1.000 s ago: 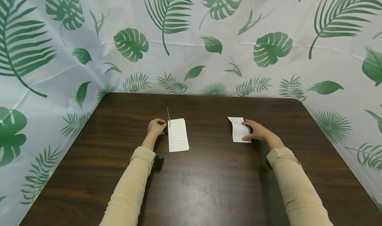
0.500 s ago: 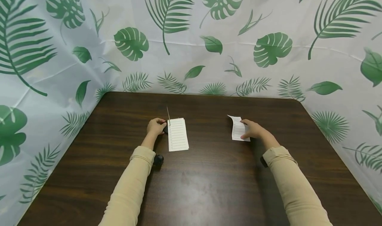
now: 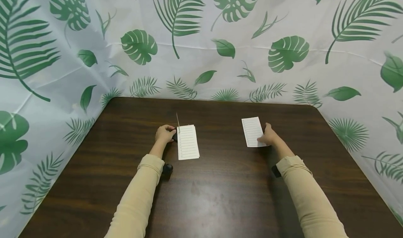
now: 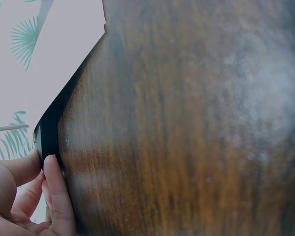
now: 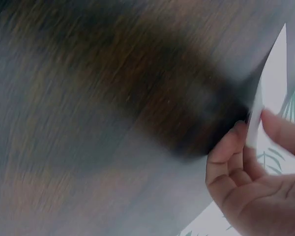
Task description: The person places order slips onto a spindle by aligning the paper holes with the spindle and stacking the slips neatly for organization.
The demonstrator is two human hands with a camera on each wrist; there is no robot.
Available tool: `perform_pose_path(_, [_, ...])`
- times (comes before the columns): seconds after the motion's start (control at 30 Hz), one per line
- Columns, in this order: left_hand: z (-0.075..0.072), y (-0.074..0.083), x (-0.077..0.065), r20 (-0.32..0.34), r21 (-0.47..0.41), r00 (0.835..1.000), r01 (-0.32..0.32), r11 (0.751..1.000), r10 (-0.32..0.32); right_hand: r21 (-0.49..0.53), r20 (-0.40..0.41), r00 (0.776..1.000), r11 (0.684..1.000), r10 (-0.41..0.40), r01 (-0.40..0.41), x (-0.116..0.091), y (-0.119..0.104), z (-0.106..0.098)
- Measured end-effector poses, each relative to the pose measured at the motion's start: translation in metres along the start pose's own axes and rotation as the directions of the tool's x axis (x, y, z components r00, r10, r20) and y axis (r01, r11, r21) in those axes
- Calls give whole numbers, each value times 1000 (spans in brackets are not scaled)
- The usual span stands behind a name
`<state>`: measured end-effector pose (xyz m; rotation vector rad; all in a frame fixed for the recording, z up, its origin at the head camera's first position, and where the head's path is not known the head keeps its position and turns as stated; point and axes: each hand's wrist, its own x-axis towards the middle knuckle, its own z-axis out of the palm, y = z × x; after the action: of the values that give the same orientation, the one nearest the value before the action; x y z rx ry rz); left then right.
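Observation:
In the head view, a bill spike's thin metal rod (image 3: 177,120) rises from a stack of white lined paper slips (image 3: 188,142) left of centre. My left hand (image 3: 164,133) pinches the spike's black base (image 4: 50,137) between thumb and fingers, beside the stack. Most of that base is hidden under the paper. To the right, my right hand (image 3: 269,136) pinches a separate lined slip (image 3: 252,131) by its near right corner. The right wrist view shows the thumb on one face of this slip (image 5: 274,81) and curled fingers behind it, close over the table.
The dark wooden table (image 3: 214,189) extends around both hands. A leaf-print curtain (image 3: 201,70) hangs behind its far edge and along the sides. Black wrist devices, one (image 3: 167,169) at the left cuff, sit under both sleeves.
The slip at my right hand was bent and gripped across its width; now it lies flatter, turned, and held at its corner. My left hand and the stack have stayed put.

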<state>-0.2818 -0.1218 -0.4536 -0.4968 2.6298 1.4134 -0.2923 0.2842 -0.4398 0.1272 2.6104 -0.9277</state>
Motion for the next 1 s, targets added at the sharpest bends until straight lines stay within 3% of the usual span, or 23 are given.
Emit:
perform_pose_path(0.03, [0, 0, 0, -1, 5, 1000, 2, 1000, -2, 4, -24, 1000, 1000, 19, -19, 7, 7, 1])
perform_pose_path(0.13, [1, 1, 1, -8, 18, 1000, -3, 1000, 3, -31, -193, 981, 999, 19, -25, 62, 59, 10])
perform_pose_path(0.23, [2, 1, 2, -14, 19, 1000, -5, 1000, 6, -66, -294, 956, 998, -1, -19, 125, 120, 19])
perform_pose_path(0.27, [2, 0, 1, -17, 22, 1000, -8, 1000, 8, -71, -333, 943, 997, -8, -17, 142, 136, 22])
perform_pose_path(0.3, [2, 0, 1, -18, 21, 1000, -8, 1000, 8, -62, -324, 946, 998, -8, -13, 149, 143, 22])
perform_pose_path(0.4, [2, 0, 2, -23, 25, 1000, -8, 1000, 8, -55, -344, 939, 998, -21, 2, 151, 147, 22])
perform_pose_path(0.53, [2, 0, 2, -26, 27, 1000, -9, 1000, 10, -12, -324, 946, 1000, -2, -2, 137, 135, 21])
perform_pose_path(0.77, [1, 1, 0, -32, 16, 999, -3, 1000, 4, 186, -294, 956, 982, 18, 38, 131, 126, 18])
perform_pose_path(0.9, [0, 1, -1, -27, -4, 1000, 5, 1000, -5, 189, -274, 962, 981, 6, 48, 132, 123, 16])
perform_pose_path(1.0, [-1, 1, -1, -5, -31, 1000, -1, 1000, 1, 175, -282, 959, 983, -12, 63, 117, 108, 14])
